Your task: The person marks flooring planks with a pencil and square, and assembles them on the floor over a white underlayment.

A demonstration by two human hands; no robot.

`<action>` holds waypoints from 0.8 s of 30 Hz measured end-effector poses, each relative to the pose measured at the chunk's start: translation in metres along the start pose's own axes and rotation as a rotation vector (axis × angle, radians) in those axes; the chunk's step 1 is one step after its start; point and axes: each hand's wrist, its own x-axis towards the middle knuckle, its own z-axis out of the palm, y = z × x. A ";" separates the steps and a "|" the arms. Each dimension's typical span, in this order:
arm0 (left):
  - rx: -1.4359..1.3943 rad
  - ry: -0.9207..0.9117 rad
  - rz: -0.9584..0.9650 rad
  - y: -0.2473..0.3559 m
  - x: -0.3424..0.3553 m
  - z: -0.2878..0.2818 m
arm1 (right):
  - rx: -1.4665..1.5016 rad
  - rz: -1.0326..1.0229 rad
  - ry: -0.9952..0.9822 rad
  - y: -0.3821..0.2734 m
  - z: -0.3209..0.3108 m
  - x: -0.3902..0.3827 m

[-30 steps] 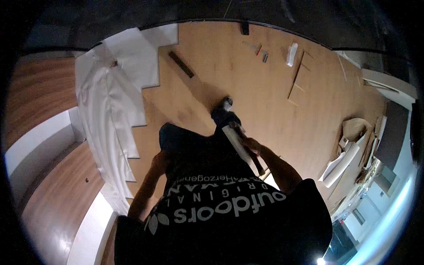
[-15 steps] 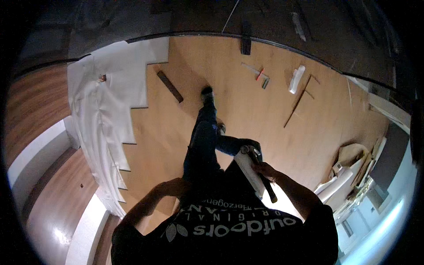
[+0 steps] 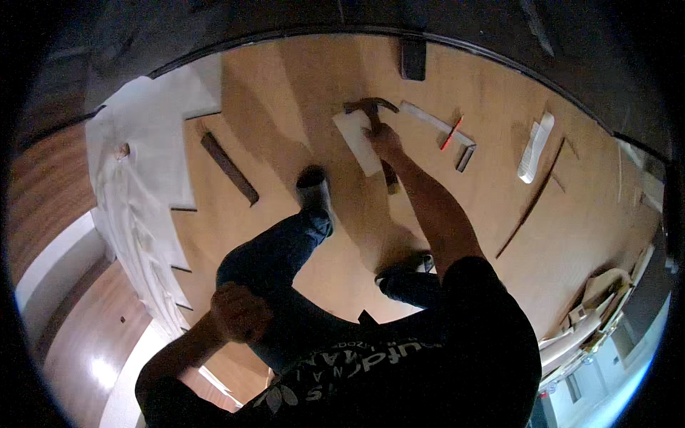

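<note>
My right hand (image 3: 384,140) is stretched out over the floor and closed around the handle of a claw hammer (image 3: 372,107). The hammer's head points away from me, and its handle end shows below my hand. A flat white block (image 3: 354,137) lies beside and partly beneath my hand; whether my fingers also touch it is hidden. My left hand (image 3: 242,312) rests on my bent left leg near the knee. Its fingers are too dark and blurred to make out.
On the wood floor lie a dark bar (image 3: 230,170), a metal square (image 3: 435,123) with a red pencil (image 3: 452,133), a white strip (image 3: 535,148) and a thin dark strip (image 3: 531,200). White underlay (image 3: 153,150) borders stepped planks at left. Cardboard scraps (image 3: 592,314) pile at right.
My right hand has moved from beside my body forward to the floor, with the hammer and white block. My left hand has come onto my left leg, and I lean further forward.
</note>
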 end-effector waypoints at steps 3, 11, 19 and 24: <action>0.166 0.135 -0.024 0.031 -0.006 0.052 | 0.010 -0.031 0.311 0.049 0.032 0.036; 0.590 0.582 -0.206 0.104 0.016 0.136 | -0.233 -0.108 0.179 0.068 -0.073 -0.068; 0.402 0.456 -0.463 0.113 0.093 0.161 | -0.082 0.199 1.028 0.388 -0.346 -0.178; 0.562 0.296 -0.528 0.098 0.121 0.146 | -0.263 0.799 0.994 0.580 -0.417 -0.293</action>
